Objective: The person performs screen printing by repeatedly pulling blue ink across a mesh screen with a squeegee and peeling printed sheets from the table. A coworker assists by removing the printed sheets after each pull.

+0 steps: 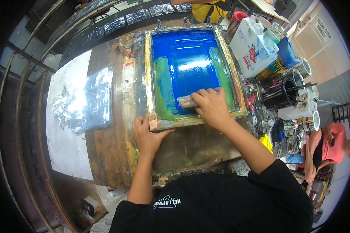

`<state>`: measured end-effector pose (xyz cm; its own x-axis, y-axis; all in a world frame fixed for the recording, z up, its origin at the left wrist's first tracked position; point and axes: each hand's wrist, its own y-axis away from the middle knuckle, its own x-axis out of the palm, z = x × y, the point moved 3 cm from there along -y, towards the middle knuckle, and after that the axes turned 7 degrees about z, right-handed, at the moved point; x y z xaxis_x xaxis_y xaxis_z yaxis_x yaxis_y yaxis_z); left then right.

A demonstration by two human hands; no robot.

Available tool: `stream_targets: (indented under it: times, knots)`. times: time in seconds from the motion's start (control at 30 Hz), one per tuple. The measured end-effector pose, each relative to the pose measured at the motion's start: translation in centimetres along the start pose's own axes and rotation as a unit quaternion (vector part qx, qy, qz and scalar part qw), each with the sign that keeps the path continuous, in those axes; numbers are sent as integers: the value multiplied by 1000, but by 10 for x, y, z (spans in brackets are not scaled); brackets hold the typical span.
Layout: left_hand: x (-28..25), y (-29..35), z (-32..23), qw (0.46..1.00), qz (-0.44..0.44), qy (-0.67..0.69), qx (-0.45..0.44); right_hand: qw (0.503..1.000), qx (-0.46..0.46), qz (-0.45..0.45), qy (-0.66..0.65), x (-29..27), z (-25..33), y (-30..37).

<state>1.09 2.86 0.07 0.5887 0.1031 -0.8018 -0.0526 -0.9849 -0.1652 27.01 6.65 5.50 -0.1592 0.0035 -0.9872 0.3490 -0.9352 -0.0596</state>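
Note:
A screen printing frame (150,83) with paint-stained wooden edges lies on the worktable, its mesh coated with wet blue ink (194,73) and green along the sides. My right hand (214,106) is closed round a squeegee (187,102), which rests on the mesh near the frame's near end. The squeegee's right part is hidden under my fingers. At the near left corner, my left hand (147,136) grips the frame, its thumb along the near edge and its fingers along the left side.
Left of the frame, clear plastic sheets (91,103) lie over a white board (68,149). A white jerrycan (252,48), a dark ink bucket (278,95) and several cans crowd the right. Hinge clamps (186,21) stand behind the frame. Two other people are nearby, one in yellow (208,11), one in pink (334,143).

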Motion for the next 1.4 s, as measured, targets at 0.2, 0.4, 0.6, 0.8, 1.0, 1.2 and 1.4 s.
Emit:
stream_targets:
  times: [0.2,0.4,0.6,0.8,1.0,1.2,1.4]
  knots:
    - [-5,0,-4,1000,14,-4,-16,998,-1,-61,26,12,-34,-80]
    - [-5,-1,-1,1000,-2,5,-17,999,13,9,51,3,-75,-168]
    - [1,9,8,998,-39,41,20,999,0,44,-4,-23,-104,-232]
    - [3,10,9,989,-54,125,48,998,16,-15,65,0,-88,-205]
    - [3,11,8,992,-64,94,55,999,6,-18,46,-17,-45,-101]
    - [-6,8,-6,990,-58,119,44,998,11,59,18,-44,5,2]
    - [-50,-28,-63,910,-114,394,57,977,-39,-199,61,-133,23,0]
